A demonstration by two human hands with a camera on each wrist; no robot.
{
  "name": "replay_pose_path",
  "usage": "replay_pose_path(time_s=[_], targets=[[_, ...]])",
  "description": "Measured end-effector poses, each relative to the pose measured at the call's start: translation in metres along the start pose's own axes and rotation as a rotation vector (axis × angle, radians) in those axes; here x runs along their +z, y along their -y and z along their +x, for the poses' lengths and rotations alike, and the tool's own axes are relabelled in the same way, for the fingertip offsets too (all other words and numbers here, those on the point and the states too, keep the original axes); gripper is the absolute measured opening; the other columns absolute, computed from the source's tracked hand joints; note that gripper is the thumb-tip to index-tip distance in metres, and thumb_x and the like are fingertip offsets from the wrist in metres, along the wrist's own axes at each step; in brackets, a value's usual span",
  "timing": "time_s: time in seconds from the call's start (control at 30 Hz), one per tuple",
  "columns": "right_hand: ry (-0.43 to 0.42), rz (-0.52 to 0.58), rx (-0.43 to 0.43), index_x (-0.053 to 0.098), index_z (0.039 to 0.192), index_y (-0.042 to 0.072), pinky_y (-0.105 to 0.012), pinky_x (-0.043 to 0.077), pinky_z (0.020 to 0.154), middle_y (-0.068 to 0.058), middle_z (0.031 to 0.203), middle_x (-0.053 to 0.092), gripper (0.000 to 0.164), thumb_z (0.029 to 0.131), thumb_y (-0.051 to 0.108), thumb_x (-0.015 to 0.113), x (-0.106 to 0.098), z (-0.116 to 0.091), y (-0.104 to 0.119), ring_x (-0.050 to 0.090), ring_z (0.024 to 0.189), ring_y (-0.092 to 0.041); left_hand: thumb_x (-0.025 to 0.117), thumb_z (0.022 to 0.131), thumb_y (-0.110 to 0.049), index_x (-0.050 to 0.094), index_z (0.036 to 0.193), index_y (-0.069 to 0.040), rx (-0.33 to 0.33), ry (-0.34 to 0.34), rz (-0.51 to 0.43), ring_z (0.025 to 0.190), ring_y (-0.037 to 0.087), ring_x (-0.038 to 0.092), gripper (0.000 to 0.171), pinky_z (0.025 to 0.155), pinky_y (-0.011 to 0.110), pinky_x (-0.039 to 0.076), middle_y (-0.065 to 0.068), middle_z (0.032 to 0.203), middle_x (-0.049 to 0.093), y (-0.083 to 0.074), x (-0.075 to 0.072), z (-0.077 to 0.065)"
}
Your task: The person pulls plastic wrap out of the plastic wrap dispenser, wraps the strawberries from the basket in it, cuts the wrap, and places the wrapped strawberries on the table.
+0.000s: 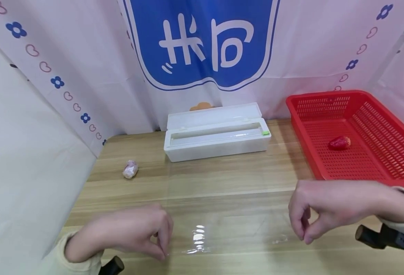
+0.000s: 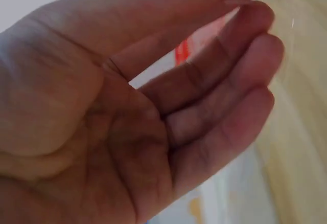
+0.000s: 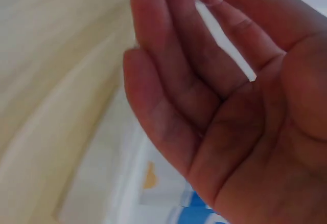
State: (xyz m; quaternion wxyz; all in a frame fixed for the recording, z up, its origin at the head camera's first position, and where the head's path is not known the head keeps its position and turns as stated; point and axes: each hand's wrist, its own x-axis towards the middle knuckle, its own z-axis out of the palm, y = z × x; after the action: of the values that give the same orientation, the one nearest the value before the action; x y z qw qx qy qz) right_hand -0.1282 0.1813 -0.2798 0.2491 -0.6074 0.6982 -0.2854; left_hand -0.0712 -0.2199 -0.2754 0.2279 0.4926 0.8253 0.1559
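Observation:
A sheet of clear cling film (image 1: 199,238) stretches over the wooden table between both hands, showing mostly by its glare. My left hand (image 1: 138,231) pinches the film's left near corner between thumb and index finger. At the other near corner, my right hand (image 1: 329,208) pinches the film in the same way. In the left wrist view, the left hand (image 2: 168,96) has its other fingers loosely bent. The right wrist view shows the right hand (image 3: 219,91) with thumb and index tips meeting at the top edge. Beyond the sheet stands a white cling film box (image 1: 219,145), lid raised.
A red plastic basket (image 1: 305,147) stands at the back right with a small red item (image 1: 339,143) in it. On the left of the table lies a small pinkish-white lump (image 1: 130,169) with a shiny surface. A printed curtain (image 1: 102,49) hangs behind the table.

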Motion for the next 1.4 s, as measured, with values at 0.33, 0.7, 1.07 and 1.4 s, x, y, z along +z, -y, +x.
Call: replay_pose_path(time_s=[0.33,0.7,1.07,1.4], targets=[[-0.019,-0.179,0.007,0.073,0.075,0.029,-0.004,0.040,0.061,0.023,0.077,0.060,0.012,0.073,0.019,0.077,0.042,0.003,-0.039,0.048,0.072,0.015,0.078,0.075,-0.022,0.076,0.070,-0.022,-0.186,0.054,-0.078,0.052,-0.017,0.043,0.005,0.050,0.007,0.042,-0.020,0.063,0.066,0.023,0.042,0.015],[-0.025,-0.158,0.119,0.072,0.074,0.024,-0.002,0.039,0.052,0.021,0.065,0.060,0.017,0.070,0.008,0.075,0.066,0.009,-0.060,0.043,0.059,0.019,0.085,0.060,-0.011,0.064,0.068,-0.016,-0.306,0.059,-0.193,0.051,-0.011,0.045,0.023,0.049,0.011,0.043,-0.017,0.056,0.052,0.036,0.068,0.026],[-0.077,-0.161,0.159,0.063,0.072,0.026,-0.004,0.039,0.051,0.022,0.064,0.055,0.018,0.073,0.015,0.077,0.080,0.013,-0.066,0.045,0.058,0.015,0.085,0.058,-0.013,0.060,0.060,-0.020,-0.376,0.043,-0.102,0.049,-0.006,0.042,0.027,0.046,0.014,0.039,-0.019,0.052,0.046,0.041,0.079,0.027],[-0.047,-0.147,0.136,0.062,0.068,0.026,-0.004,0.039,0.052,0.023,0.064,0.053,0.020,0.071,0.012,0.076,0.087,0.013,-0.070,0.043,0.060,0.016,0.084,0.062,-0.020,0.063,0.056,-0.021,-0.398,0.017,-0.092,0.048,-0.007,0.040,0.022,0.046,0.013,0.038,-0.020,0.050,0.045,0.037,0.083,0.025]])
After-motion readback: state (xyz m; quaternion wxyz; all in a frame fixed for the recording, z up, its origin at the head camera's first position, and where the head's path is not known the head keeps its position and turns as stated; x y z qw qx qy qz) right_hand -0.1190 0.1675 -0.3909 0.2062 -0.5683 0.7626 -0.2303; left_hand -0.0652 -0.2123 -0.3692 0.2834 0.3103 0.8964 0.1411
